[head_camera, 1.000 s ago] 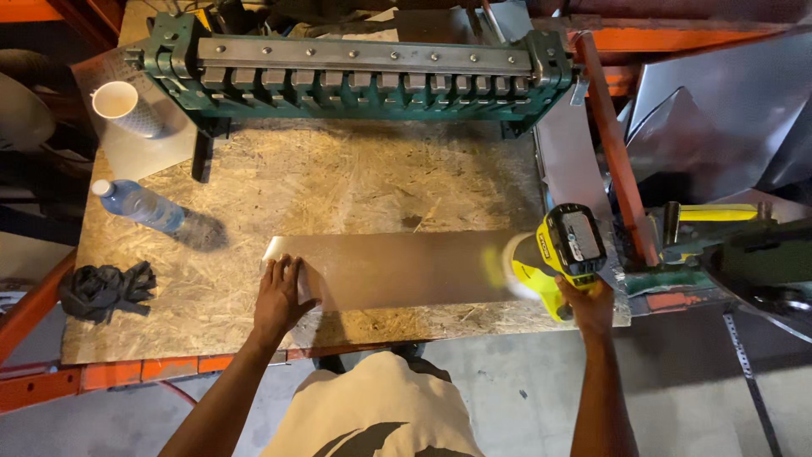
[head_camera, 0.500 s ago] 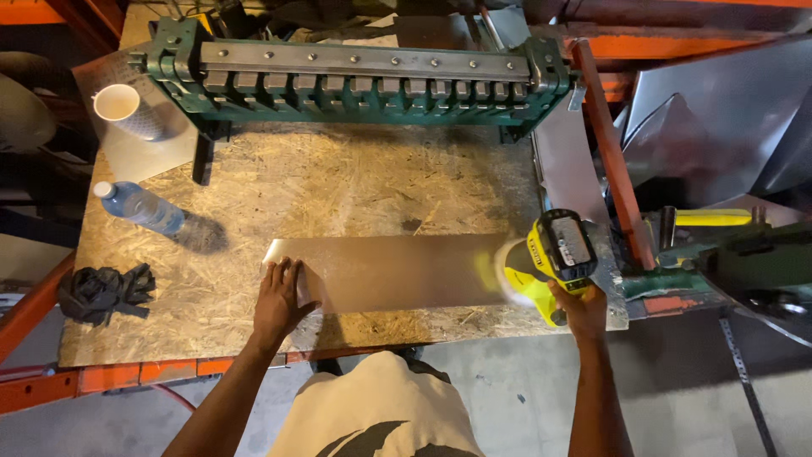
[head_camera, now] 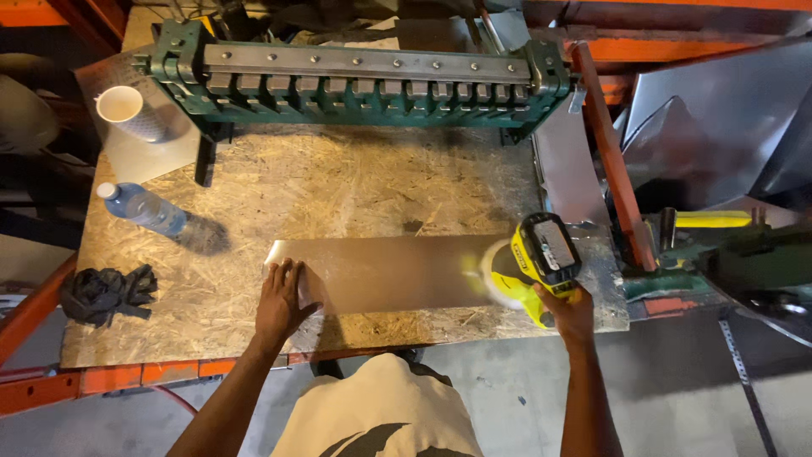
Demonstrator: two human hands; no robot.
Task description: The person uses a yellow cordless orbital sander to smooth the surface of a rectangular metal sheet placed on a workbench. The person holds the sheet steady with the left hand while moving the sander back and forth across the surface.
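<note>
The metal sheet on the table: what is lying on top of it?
On the metal sheet the left hand presses flat at its left end, and the yellow power tool, held by the right hand, sits at its right end. The sheet's surface beneath them is hidden.

Polisher pad [head_camera: 501, 278] blurred; right hand [head_camera: 568, 311] partly hidden

Your bench [head_camera: 355, 190] has a chipboard top carried on an orange steel frame. A green sheet-metal bending machine [head_camera: 355, 85] stands across its far edge. Near the far left corner a paper cup [head_camera: 127, 110] stands on a pale sheet; just in front of it a clear water bottle [head_camera: 142, 208] lies on its side. A black rag [head_camera: 106, 292] rests at the near left edge. A long flat metal strip [head_camera: 381, 272] lies lengthwise along the near edge.
</note>
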